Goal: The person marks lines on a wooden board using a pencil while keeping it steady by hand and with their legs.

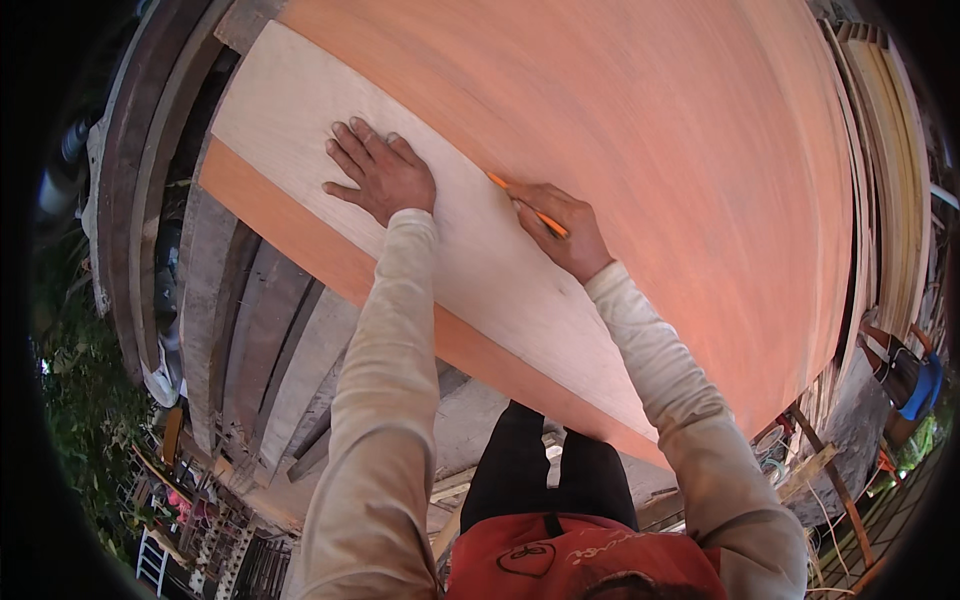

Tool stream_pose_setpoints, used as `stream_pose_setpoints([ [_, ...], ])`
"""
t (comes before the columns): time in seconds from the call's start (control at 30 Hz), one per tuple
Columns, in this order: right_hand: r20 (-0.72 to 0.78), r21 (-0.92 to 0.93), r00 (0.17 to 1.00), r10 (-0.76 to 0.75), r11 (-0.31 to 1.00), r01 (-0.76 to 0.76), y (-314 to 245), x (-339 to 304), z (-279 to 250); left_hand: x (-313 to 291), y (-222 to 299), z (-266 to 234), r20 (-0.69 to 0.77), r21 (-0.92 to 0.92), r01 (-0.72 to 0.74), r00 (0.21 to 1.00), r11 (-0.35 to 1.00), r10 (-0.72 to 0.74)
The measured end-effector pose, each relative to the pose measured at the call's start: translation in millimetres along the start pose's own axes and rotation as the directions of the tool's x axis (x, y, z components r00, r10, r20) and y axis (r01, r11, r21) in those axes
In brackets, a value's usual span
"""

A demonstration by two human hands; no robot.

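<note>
A pale, light-coloured board [500,270] lies flat across a larger reddish-brown plywood sheet [680,150]. With its fingers spread, my left hand [383,175] presses flat on the pale board near its far left part. My right hand [568,232] is closed around an orange pencil [552,224]. The pencil's front end meets the board's right-hand edge, where it borders the reddish sheet. Part of the pencil is hidden behind my fingers.
Weathered planks [225,290] extend below and to the left of the sheet. Stacked sheets or boards [885,150] stand at the right rim. A blue-and-dark object [915,385] sits at the right. Green foliage [85,400] and assorted clutter fill the lower left.
</note>
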State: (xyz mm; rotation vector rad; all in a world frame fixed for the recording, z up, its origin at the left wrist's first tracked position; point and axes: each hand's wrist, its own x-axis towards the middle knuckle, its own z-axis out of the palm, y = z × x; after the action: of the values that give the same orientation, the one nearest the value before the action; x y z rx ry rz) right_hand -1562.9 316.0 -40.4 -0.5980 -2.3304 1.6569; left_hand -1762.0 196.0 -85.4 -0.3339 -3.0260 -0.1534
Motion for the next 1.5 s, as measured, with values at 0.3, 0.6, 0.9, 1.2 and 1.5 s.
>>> stream_pose_setpoints([
  [0.3, 0.024, -0.057, 0.979, -0.202, 0.977, 0.203, -54.0, 213.9, 68.8, 4.5, 7.3, -7.8, 0.054, 0.01, -0.002, 0.999, 1.0, 0.001],
  [0.6, 0.122, -0.29, 0.973, 0.195, 0.945, -0.153, 5.3, -132.5, -70.2, 4.7, 0.7, -10.5, 0.163, -0.041, 0.029, 0.986, 0.999, -0.022],
  [0.9, -0.024, -0.027, 0.976, -0.215, 0.976, 0.215, -45.4, 166.2, 66.3, 4.6, -2.7, -10.6, 0.168, -0.091, 0.001, 0.986, 0.996, 0.015],
  [1.2, 0.036, 0.005, 0.972, -0.23, 0.973, 0.23, -59.5, 222.4, 104.3, 3.6, -15.4, -10.2, 0.184, -0.04, 0.025, 0.983, 0.999, -0.017],
  [1.5, -0.006, -0.001, 0.948, -0.318, 0.948, 0.318, -67.1, 269.8, 108.8, 0.5, -6.6, -2.9, 0.092, -0.179, -0.023, 0.995, 0.984, 0.04],
])
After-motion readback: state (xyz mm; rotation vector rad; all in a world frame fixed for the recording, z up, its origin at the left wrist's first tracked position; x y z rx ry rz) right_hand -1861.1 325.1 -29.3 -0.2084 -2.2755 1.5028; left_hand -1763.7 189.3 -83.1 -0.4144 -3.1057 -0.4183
